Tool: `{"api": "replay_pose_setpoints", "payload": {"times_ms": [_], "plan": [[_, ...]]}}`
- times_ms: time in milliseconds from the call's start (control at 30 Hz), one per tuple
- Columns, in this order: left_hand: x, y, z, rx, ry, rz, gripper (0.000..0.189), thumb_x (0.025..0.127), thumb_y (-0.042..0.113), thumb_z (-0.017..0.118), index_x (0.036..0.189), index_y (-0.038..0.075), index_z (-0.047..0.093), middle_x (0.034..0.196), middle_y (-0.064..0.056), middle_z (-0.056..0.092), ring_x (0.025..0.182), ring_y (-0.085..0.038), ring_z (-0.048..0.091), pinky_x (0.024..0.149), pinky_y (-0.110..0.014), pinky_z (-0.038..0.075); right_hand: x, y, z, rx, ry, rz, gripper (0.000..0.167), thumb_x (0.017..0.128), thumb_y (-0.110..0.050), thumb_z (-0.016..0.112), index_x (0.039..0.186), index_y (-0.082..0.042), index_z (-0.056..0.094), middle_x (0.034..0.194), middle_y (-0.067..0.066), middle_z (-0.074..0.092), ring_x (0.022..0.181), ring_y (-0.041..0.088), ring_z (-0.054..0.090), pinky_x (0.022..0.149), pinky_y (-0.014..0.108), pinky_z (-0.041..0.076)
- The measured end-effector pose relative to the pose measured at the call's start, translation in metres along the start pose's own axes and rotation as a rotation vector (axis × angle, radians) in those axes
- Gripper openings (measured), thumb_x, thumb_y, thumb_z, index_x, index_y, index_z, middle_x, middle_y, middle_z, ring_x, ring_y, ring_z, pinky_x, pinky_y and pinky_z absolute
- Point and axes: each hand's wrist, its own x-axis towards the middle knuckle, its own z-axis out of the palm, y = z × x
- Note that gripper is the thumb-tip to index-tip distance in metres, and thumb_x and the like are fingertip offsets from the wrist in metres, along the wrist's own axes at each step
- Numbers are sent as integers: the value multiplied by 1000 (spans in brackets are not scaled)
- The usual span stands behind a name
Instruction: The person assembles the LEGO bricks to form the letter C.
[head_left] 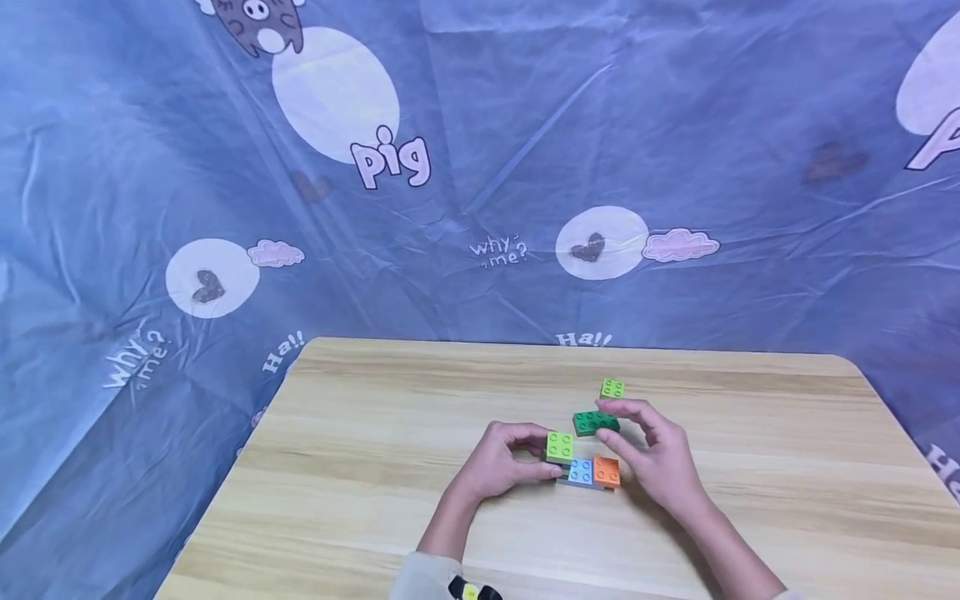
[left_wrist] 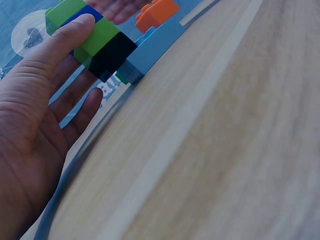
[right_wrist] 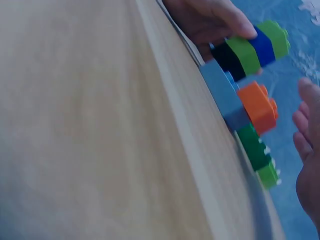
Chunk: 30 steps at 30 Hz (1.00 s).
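Note:
My left hand [head_left: 498, 467] grips a stack of bricks from the side, its thumb across a blue brick [right_wrist: 263, 46]. The stack has a lime brick [head_left: 559, 448] on top, another lime brick [right_wrist: 243, 55] below the blue one, and a black brick [left_wrist: 111, 56] at the bottom. It stands at the left end of a long light blue brick [left_wrist: 157, 47], whose other end carries an orange brick [head_left: 607, 471]. Thumb and forefinger apart, my right hand [head_left: 663, 458] hovers by a dark green brick [head_left: 587, 423]; a gap shows between them in the right wrist view.
A small lime brick [head_left: 612, 388] lies behind the dark green one on the wooden table [head_left: 390, 400]. A blue printed cloth [head_left: 465, 108] hangs behind the table's far edge and along its left side.

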Motion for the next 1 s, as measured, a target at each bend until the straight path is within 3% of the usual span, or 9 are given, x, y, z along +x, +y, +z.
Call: {"api": "replay_pose_setpoints", "payload": {"times_ms": [267,467,700,767,867,1000], "plan": [[0,2,0,-15,-2,-39,41,83,17,93,121,15,79,107,7,80,95,-9,75,90,-31,62,-1,16,-8,26,41,128,42,89,10,78,129,2,67,131,21,70,126,8,63,108,14,45],[0,1,-1,-13,-8,-39,40,83,16,93,121,14,79,107,7,80,95,-8,75,90,-31,62,-3,25,-8,-23,-31,167,50,89,6,81,136,-1,65,139,18,67,132,-3,56,111,12,39],[0,1,-1,-30,-9,-47,40,83,15,92,121,14,79,108,7,80,95,-9,75,90,-31,62,-3,30,-8,-171,-101,184,61,86,-5,87,142,-8,64,144,15,66,131,-13,47,109,5,34],[0,2,-1,-29,-8,-45,40,83,15,92,121,14,79,108,6,80,95,-9,75,90,-31,62,-3,30,-8,-195,-112,191,63,85,-6,88,143,-9,63,145,14,65,134,-5,49,109,5,33],[1,2,-1,-21,-5,-37,40,83,16,92,121,14,79,107,7,80,95,-9,75,90,-31,62,-3,30,-8,-226,-126,202,63,85,-8,89,142,-9,64,145,15,65,138,16,54,108,4,33],[0,1,0,-9,-2,-27,39,83,17,92,120,14,79,107,7,80,94,-9,75,89,-31,62,-4,31,-6,-260,-114,213,57,84,-7,90,136,-8,67,137,14,69,132,37,60,105,3,34]]}}
